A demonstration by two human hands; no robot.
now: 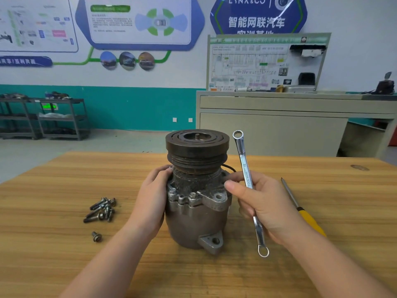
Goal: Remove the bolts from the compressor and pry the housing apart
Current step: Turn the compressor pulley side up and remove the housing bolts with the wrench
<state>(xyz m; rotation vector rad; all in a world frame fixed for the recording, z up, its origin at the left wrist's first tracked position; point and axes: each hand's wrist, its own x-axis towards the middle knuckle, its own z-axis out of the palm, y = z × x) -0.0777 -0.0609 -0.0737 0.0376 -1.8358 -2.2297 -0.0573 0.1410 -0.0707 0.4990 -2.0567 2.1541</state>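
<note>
— Where is the compressor (196, 190) now?
— It stands upright in the middle of the wooden table (53, 244), pulley on top. The left hand (152, 201) is wrapped around its left side.
— And the right hand (264, 203)?
— Its fingers are closed around a ring wrench (247, 175), held nearly upright beside the housing. Removed bolts (102, 209) lie in a pile to the left; a yellow-handled screwdriver (300, 209) lies to the right.
</note>
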